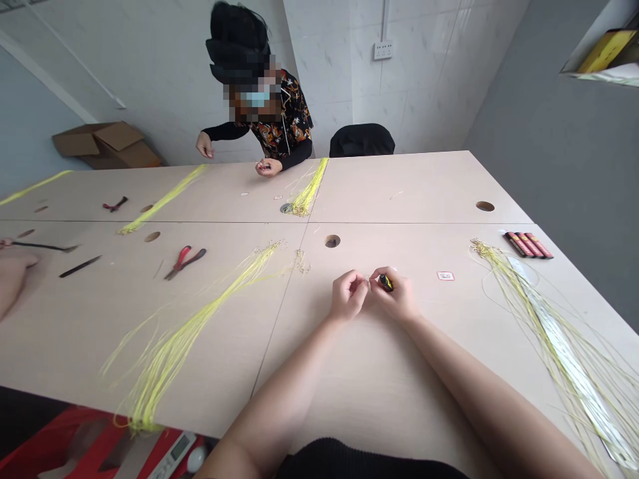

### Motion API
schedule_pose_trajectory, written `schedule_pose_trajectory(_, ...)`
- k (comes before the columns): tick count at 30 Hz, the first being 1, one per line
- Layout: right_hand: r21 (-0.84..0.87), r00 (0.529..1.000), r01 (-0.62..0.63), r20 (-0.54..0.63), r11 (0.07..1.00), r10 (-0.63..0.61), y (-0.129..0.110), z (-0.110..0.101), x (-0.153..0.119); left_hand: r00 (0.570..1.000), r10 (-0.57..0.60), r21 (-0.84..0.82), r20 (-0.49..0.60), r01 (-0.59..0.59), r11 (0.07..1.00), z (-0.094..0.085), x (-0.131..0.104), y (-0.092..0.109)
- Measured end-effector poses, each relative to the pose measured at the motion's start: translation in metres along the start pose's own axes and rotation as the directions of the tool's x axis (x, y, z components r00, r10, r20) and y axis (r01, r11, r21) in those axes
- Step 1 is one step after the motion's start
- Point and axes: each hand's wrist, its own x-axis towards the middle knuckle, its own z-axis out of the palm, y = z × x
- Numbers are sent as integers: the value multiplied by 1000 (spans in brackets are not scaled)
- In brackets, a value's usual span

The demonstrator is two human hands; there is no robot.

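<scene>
My left hand (348, 295) is closed in a pinch above the table, with its fingertips close to those of my right hand. What it pinches is too small to make out. My right hand (398, 299) is closed around a small black-and-yellow tube (385, 283). A thin pale thing shows faintly between the two hands. Left of them lie several tiny gold-coloured hooks (302, 261) and a bundle of yellow line (200, 319) with gold ends. To the right is a small white card with a red border (446, 276).
Another bundle of line (542, 313) lies along a metal ruler (559, 339), near several red-and-black cylinders (528, 245). Red-handled pliers (184, 263) and a black blade-like tool (80, 266) are at left. A masked co-worker (294, 106) sits opposite; another person's hand (17, 263) enters at left.
</scene>
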Motion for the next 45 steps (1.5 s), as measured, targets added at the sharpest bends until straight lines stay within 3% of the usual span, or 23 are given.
schedule_pose_trajectory(7, 42, 996, -88, -1, 995, 88, -1, 0, -1, 990, -81, -9, -115, 80, 997, 1, 2, -1)
schedule_pose_trajectory(25, 11, 999, -38, -7, 999, 38, -2, -1, 0, 997, -83, -33, -10, 82, 996, 2, 1, 1)
schedule_pose_trajectory(45, 19, 1000, -23, 16, 1000, 22, -4, -2, 0, 998, -60, -23, -16, 60, 998, 2, 0, -1)
